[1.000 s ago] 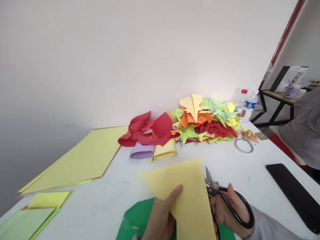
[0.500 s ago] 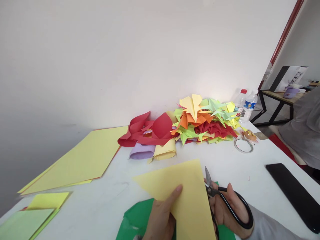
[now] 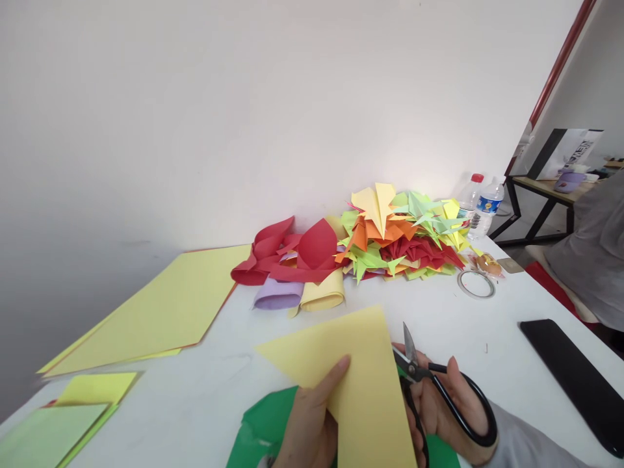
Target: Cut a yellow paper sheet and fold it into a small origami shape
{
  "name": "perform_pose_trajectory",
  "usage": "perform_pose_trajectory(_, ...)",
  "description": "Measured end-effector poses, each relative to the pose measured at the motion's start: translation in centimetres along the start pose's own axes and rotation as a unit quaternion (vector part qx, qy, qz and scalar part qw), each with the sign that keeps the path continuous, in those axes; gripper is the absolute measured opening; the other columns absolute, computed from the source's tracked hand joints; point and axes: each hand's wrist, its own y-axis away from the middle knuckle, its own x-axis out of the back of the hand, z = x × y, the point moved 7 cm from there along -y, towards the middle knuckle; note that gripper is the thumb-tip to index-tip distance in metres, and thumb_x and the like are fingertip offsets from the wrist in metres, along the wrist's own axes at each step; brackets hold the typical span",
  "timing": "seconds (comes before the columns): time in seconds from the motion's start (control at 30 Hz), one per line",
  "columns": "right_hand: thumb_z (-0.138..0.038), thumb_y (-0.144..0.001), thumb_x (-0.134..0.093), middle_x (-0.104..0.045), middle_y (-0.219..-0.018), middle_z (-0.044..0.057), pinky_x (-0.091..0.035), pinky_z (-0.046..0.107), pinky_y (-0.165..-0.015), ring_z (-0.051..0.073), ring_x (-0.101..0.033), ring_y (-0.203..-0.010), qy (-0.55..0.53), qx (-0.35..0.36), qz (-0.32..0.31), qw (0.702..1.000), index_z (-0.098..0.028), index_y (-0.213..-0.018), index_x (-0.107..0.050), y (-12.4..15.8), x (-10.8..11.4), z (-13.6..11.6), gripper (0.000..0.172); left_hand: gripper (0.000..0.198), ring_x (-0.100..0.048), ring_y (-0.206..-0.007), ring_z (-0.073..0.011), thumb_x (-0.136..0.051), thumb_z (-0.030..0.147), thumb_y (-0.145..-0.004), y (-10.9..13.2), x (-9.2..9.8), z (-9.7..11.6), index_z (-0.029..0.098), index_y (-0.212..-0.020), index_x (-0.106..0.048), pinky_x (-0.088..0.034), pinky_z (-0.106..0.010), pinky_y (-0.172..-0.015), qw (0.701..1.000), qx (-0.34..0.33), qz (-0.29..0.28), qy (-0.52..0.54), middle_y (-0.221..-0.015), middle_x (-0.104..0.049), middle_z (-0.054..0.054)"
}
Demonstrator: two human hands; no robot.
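Note:
My left hand (image 3: 312,416) grips a folded sheet of yellow paper (image 3: 373,383), its thumb lying on top near the fold and its other fingers hidden underneath. The sheet has a pointed corner reaching left. At its right edge my right hand (image 3: 451,403) holds black-handled scissors (image 3: 419,374), their blades apart and pointing away from me. One blade is at the paper's edge; whether it touches is hard to tell. Green paper (image 3: 266,422) lies on the table under both hands.
A white table (image 3: 195,403) bears large yellow sheets (image 3: 166,305), smaller coloured sheets (image 3: 53,435), rolled red paper (image 3: 312,253) and a heap of folded paper planes (image 3: 390,240). Rightward are a tape roll (image 3: 476,284), bottles (image 3: 487,208), a black flat object (image 3: 575,383) and a person's grey sleeve (image 3: 604,240).
The yellow paper and my left hand have shifted slightly left. A gap between the paper and the upper scissor blade has widened, and the scissors are opened a little wider.

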Motion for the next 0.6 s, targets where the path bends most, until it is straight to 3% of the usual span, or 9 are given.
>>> perform_pose_trajectory(0.13,-0.075,-0.081,-0.037,-0.065,-0.073,0.006,-0.049,0.024,-0.041,0.015,-0.06,-0.05,-0.009,0.009,-0.003,1.0,-0.017,-0.144,-0.023,-0.09,-0.21,-0.23,0.086,0.049,-0.071,-0.069,-0.033,-0.074,0.03,-0.073,-0.13,0.31,0.11,0.007,-0.114,-0.062,-0.058,-0.045,-0.065,1.0,-0.01,0.001,-0.022,-0.08,-0.074,-0.017)
perform_pose_trajectory(0.4,-0.078,-0.08,-0.035,-0.062,-0.075,0.004,-0.043,0.021,-0.043,0.013,-0.057,-0.051,0.011,0.016,0.024,1.0,-0.017,-0.137,-0.036,0.01,0.68,0.14,0.083,0.056,-0.071,-0.084,-0.0299,-0.075,0.017,-0.07,0.05,0.24,0.88,0.012,-0.123,-0.058,-0.058,-0.041,-0.081,0.997,-0.067,0.027,-0.002,-0.097,-0.074,-0.013)
perform_pose_trajectory(0.6,-0.082,-0.075,-0.037,-0.064,-0.08,0.005,-0.041,0.022,-0.044,0.012,-0.054,-0.05,0.035,0.004,0.051,0.998,-0.018,-0.131,-0.042,-0.06,0.17,0.09,0.085,0.059,-0.069,-0.093,-0.0312,-0.079,0.021,-0.066,0.36,-0.32,0.52,0.013,-0.122,-0.059,-0.057,-0.041,-0.086,0.998,-0.061,0.006,-0.004,-0.103,-0.073,-0.012)
